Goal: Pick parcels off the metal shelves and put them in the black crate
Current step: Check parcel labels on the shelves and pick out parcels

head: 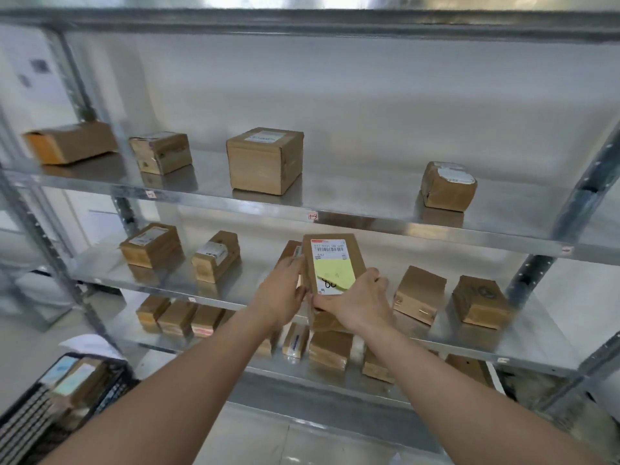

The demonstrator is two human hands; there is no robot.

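Note:
I hold a brown parcel [332,263] with a white and yellow label in front of the middle metal shelf [486,344]. My left hand [281,293] grips its left side. My right hand [355,303] grips its lower right corner, thumb on the label. Behind it, another parcel [291,251] peeks out on the shelf. The black crate [110,394] sits at the lower left and holds several parcels.
The top shelf [369,216] carries several boxes, the largest [265,161] in the middle. More parcels [419,295] stand on the middle shelf to the left and right of my hands. The bottom shelf holds a row of parcels [330,350]. Steel uprights [533,280] frame the rack.

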